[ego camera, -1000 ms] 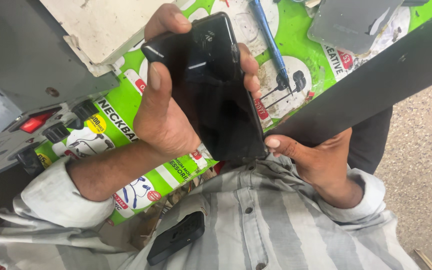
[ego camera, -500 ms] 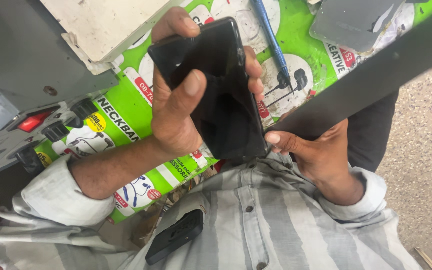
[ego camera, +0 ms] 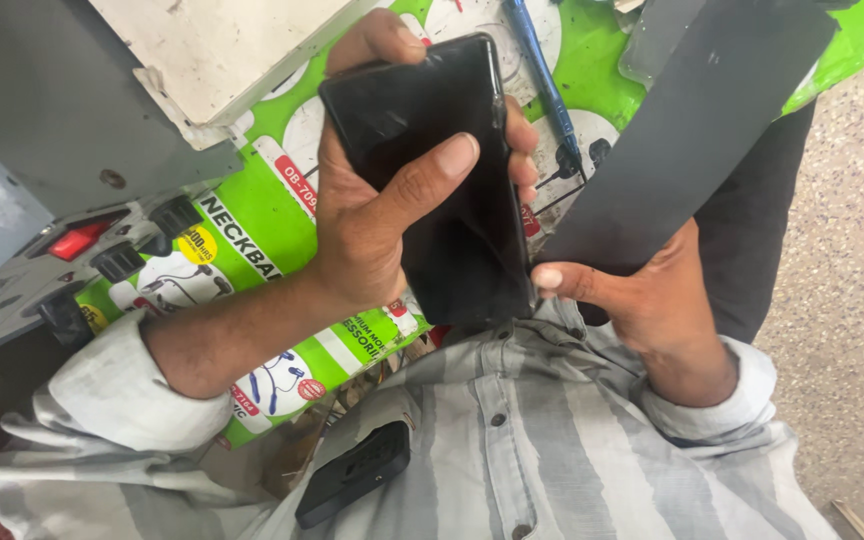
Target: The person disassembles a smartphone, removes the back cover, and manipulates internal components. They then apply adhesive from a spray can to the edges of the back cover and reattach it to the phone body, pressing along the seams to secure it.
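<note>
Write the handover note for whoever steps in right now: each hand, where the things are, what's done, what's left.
Left hand: wrapped around the black phone, thumb across its dark face, held above the green printed mat.
Right hand: grips the lower end of the dark flat panel, thumb by the phone's bottom corner.
Blue screwdriver lies on the mat, untouched. A second black device sits at the shirt.
Done: phone and panel both in hand, side by side.
Left: whether they are joined cannot be told.

Phone (ego camera: 432, 170) glossy black glass (smudged); flat panel (ego camera: 692, 130) matt dark.
</note>
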